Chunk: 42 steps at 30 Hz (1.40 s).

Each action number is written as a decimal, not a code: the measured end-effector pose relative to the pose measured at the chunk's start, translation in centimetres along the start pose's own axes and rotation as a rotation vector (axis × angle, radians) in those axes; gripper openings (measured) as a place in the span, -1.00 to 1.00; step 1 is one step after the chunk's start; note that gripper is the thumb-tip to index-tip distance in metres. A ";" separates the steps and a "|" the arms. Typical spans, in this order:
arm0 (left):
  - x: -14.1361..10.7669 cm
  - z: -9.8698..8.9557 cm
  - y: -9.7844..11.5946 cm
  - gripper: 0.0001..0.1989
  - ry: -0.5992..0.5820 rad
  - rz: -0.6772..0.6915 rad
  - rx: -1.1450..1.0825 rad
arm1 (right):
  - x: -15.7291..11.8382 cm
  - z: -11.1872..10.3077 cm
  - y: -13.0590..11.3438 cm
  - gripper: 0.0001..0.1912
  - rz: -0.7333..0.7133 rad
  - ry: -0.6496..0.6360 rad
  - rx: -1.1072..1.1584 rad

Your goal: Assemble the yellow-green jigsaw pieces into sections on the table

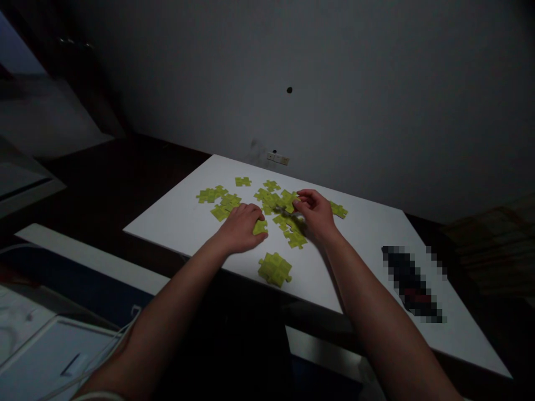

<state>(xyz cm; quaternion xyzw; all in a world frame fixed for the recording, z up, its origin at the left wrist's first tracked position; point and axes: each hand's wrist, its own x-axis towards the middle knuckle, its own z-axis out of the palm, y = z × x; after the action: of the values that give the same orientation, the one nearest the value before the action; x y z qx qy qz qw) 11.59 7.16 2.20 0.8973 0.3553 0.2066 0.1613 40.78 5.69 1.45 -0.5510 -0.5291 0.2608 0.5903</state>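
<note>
Our forearms [368,312] extend over white board [179,223]. Joined puzzle pieces [275,269] lie nearest on board. Left hand [240,228] cupped over yellow-green puzzle piece [259,227], fingers together; right hand [315,214] pinches at piece cluster [273,201], clamp unclear.

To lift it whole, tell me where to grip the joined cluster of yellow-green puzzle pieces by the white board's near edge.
Grip the cluster by two opposite outer edges, coming down from the near side. It lies flat, apart from the loose pieces, so there is room all round it; spanning it should help keep the pieces together.
</note>
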 end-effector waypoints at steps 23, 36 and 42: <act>1.7 2.0 -0.6 -0.65 0.262 -0.143 -0.515 | -2.3 3.4 -2.1 -0.52 0.089 -0.297 -0.043; 1.5 2.3 -0.8 -0.57 0.232 -0.094 -0.487 | -0.4 -4.3 -1.2 -0.71 -0.022 -0.480 -0.635; 1.5 2.2 -0.8 -0.60 0.210 -0.041 -0.450 | -0.3 -4.0 -1.2 -0.81 -0.079 -0.421 -0.777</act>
<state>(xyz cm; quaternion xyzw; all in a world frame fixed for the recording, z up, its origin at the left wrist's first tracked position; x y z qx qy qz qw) 13.17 8.43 0.30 0.8048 0.3334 0.3694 0.3234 43.99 3.65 3.11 -0.6462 -0.7171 0.1267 0.2282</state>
